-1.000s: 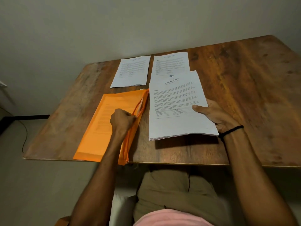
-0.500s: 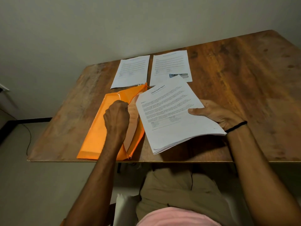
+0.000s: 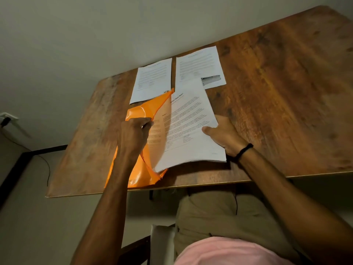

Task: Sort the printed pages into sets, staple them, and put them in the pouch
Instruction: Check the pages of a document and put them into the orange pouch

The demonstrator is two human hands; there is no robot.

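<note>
Left hand [image 3: 133, 136] pinching pouch [image 3: 144, 111], right hand [image 3: 226, 139] holding pages [image 3: 191, 129] partly inside

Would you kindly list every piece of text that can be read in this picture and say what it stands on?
"Sample Health Report": heading of the held pages, first letters dim.
Their body text: too small to read.
Left back pages and right back pages: blurred, unreadable.
Pouch, stapler: no text visible.

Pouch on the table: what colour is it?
The pouch is plain orange, seen best in the head view.
</note>
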